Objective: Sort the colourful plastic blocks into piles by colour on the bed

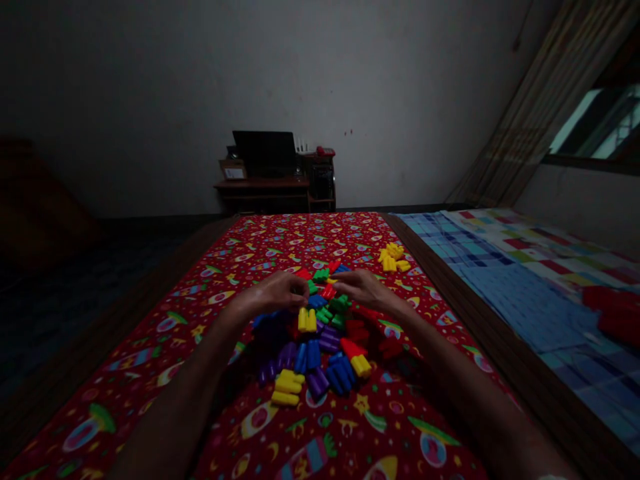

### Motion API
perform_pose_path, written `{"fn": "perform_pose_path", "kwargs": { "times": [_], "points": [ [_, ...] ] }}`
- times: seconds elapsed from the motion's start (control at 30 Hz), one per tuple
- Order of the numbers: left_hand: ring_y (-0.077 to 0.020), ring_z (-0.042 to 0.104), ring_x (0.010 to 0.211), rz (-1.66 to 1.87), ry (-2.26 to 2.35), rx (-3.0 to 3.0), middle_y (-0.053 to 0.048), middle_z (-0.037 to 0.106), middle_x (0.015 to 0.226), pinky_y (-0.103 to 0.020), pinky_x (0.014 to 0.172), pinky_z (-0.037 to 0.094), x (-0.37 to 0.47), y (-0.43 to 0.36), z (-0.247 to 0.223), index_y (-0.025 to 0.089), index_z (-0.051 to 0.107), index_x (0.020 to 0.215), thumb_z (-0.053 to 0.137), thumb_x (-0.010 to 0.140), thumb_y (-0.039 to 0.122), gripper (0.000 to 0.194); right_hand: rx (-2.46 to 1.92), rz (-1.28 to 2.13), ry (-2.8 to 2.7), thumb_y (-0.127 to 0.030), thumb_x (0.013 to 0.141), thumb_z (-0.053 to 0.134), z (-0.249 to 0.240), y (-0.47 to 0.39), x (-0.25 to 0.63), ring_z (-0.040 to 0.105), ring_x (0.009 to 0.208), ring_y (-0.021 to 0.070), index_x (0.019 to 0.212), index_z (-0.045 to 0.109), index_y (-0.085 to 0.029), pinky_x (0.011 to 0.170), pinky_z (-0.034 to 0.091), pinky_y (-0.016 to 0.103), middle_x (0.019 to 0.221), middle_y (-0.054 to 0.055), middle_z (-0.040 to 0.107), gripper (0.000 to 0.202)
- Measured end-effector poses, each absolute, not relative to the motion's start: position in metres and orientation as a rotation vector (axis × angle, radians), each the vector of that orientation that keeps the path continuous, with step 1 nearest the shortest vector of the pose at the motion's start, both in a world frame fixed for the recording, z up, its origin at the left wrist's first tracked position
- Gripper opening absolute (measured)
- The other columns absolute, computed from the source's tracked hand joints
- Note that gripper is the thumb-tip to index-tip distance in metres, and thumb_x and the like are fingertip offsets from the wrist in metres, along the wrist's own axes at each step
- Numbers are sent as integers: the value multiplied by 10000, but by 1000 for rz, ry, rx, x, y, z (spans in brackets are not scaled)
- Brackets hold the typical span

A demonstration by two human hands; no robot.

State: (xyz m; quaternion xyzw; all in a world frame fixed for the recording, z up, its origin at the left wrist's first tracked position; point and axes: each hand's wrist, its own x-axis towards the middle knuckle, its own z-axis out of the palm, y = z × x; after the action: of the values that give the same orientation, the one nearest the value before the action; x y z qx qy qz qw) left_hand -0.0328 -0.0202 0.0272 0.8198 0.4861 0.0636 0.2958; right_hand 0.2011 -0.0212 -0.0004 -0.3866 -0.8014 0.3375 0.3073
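A loose heap of small plastic building blocks lies between my hands, with a purple block, a blue block, a green block and a red block among them. My left hand is over the heap's left side, fingers curled together; whatever they hold, if anything, is hidden. Opposite it, my right hand points leftward with thumb and fingers apart. Its tips are beside a small yellow block; whether they touch is unclear. Nearer me lie a yellow block and another yellow block.
A separate cluster of yellow blocks sits farther off on the right of the red patterned cloth. Blue checked bedding spreads to the right. Against the wall stands a desk with a dark monitor.
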Motion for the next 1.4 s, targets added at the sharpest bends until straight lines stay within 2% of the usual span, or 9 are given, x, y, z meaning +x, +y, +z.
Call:
{"fn": "perform_pose_path", "kwargs": {
  "times": [0.23, 0.47, 0.6, 0.7, 0.8, 0.93, 1.03, 1.2, 1.4],
  "points": [
    [-165, 619, 625, 268, 1416, 2213, -4, 684, 628, -216, 561, 421, -42, -7, 19, 179, 675, 713, 523, 707, 323, 210, -850, 479, -2582, -431, 841, 643, -19, -70, 160, 581, 846, 197, 1184, 590, -130, 687, 408, 265, 978, 111, 655, 460],
    [-222, 659, 783, 358, 1640, 2420, -69, 745, 849, -260, 662, 434, -54, 4, 13, 180, 743, 872, 490, 775, 346, 318, -961, 468, -2468, -237, 863, 597, -35, -49, 163, 549, 700, 126, 918, 662, -155, 620, 350, 219, 786, 20, 644, 119],
    [-227, 665, 793, 377, 1628, 2399, -67, 750, 873, -266, 692, 456, -57, 9, 7, 184, 754, 895, 491, 780, 339, 326, -1076, 513, -2358, -186, 847, 583, -30, -34, 178, 571, 688, 125, 875, 684, -146, 641, 375, 222, 735, 12, 650, 112],
    [-233, 670, 825, 391, 1640, 2346, -71, 749, 900, -280, 744, 481, -62, 12, 0, 175, 751, 923, 496, 785, 343, 336, -969, 380, -2375, -280, 872, 589, -28, -43, 173, 604, 924, 190, 1057, 664, -158, 784, 429, 281, 1004, 88, 671, 234],
    [-254, 649, 983, 595, 1696, 2317, -101, 727, 1042, -326, 891, 474, -64, 16, -15, 153, 724, 1020, 475, 813, 371, 391, -774, 208, -2501, -392, 856, 625, -32, -63, 151, 513, 1130, 251, 1222, 580, -203, 887, 426, 363, 1265, 138, 555, 415],
    [-255, 544, 1211, 782, 1546, 2209, -103, 632, 1276, -376, 1053, 393, -65, 22, -40, 158, 639, 1201, 440, 838, 499, 536, -661, 152, -2710, -266, 902, 571, -38, -77, 124, 538, 953, 196, 1099, 619, -211, 812, 440, 319, 1028, 85, 614, 210],
    [-266, 517, 1252, 774, 1384, 2096, -113, 601, 1321, -377, 1079, 374, -70, 25, -50, 150, 646, 1194, 426, 788, 676, 700, -628, 196, -2625, -234, 906, 553, -35, -66, 132, 551, 896, 175, 1065, 622, -189, 764, 447, 285, 972, 77, 621, 179],
    [-301, 527, 1241, 880, 1303, 1923, -118, 630, 1280, -394, 1073, 376, -82, 22, -49, 147, 700, 1103, 473, 707, 781, 782, -955, 205, -2179, -294, 886, 563, -23, -16, 203, 624, 880, 192, 1148, 595, -171, 768, 473, 300, 1025, 102, 672, 292],
    [-299, 626, 1085, 1035, 1339, 1711, -117, 725, 1086, -386, 970, 463, -88, 21, -52, 154, 746, 964, 520, 655, 801, 752, -1610, -17, -1776, -341, 857, 532, -36, 34, 288, 656, 837, 250, 1059, 627, -146, 731, 477, 338, 942, 132, 708, 296]
  ]
}}
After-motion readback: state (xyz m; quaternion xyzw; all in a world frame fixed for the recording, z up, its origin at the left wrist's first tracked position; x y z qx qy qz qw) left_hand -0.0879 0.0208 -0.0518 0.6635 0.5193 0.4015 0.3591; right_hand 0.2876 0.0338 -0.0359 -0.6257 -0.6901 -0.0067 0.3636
